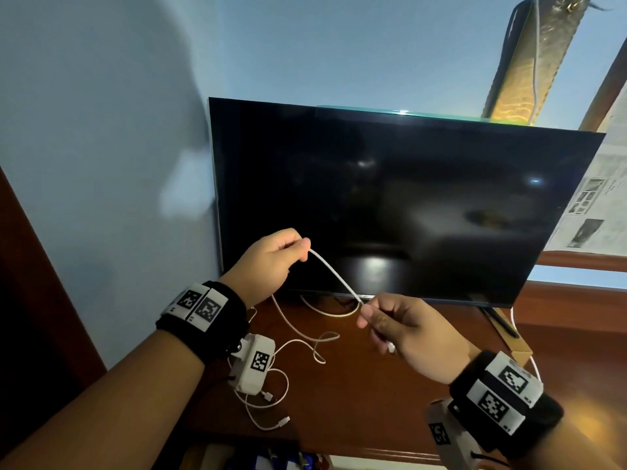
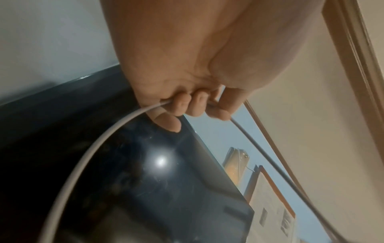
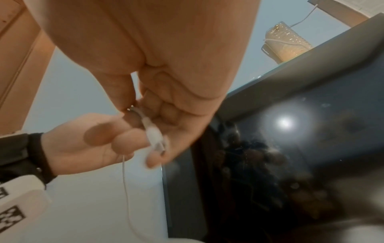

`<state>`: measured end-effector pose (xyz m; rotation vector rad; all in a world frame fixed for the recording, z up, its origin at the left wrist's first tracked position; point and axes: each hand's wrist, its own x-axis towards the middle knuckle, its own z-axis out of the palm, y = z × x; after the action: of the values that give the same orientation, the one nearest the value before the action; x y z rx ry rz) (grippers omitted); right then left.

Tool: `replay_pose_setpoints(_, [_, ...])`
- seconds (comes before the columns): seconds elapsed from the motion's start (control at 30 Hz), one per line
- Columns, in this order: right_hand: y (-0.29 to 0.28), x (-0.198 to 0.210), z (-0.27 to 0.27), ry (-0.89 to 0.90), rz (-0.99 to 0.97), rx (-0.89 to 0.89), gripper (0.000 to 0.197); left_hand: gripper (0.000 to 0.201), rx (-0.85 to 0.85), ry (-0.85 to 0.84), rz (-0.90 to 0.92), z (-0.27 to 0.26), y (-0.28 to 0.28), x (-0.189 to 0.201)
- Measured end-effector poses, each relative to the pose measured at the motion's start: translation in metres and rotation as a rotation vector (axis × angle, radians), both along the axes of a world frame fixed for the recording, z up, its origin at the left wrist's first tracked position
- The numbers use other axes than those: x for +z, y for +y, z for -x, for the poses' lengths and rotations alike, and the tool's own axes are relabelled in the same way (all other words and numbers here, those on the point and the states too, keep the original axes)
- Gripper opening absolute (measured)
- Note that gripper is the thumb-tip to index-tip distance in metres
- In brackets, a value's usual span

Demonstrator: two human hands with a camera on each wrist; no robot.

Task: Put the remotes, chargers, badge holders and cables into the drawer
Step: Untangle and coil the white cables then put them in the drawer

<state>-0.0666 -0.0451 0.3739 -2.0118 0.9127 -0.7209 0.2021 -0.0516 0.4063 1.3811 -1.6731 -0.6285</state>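
A white cable [image 1: 334, 274] stretches taut between both hands in front of the dark TV. My left hand [image 1: 271, 259] holds it raised, fingers curled round the cable [image 2: 116, 131]. My right hand [image 1: 390, 325] sits lower and pinches the cable near its end; the white plug [image 3: 154, 137] pokes out under the curled fingers. The rest of this cable hangs down in loops [image 1: 305, 337] onto the wooden table [image 1: 390, 401]. A second white cable [image 1: 268, 405] lies coiled on the table beneath my left wrist.
A black TV [image 1: 407, 205] stands at the back of the table against a blue wall. Another white cable [image 1: 325, 308] runs under the TV. Newspaper pages [image 1: 597, 205] hang at right. Blue items [image 1: 288, 463] show below the table's front edge.
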Motion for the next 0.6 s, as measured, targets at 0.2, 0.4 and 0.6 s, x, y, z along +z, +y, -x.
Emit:
replay_pose_setpoints(0.2, [0.004, 0.003, -0.009, -0.086, -0.130, 0.012, 0.032, 0.032, 0.133, 0.057, 0.025, -0.008, -0.023, 0.000])
replay_pose_setpoints(0.4, [0.013, 0.039, -0.036, -0.409, -0.195, 0.105, 0.042, 0.038, 0.146, 0.037, -0.029, 0.006, -0.042, -0.029])
replay_pose_setpoints(0.6, [-0.017, 0.073, -0.054, -0.765, -0.051, 0.023, 0.042, 0.052, -0.108, -0.006, -0.256, 0.042, -0.017, -0.073])
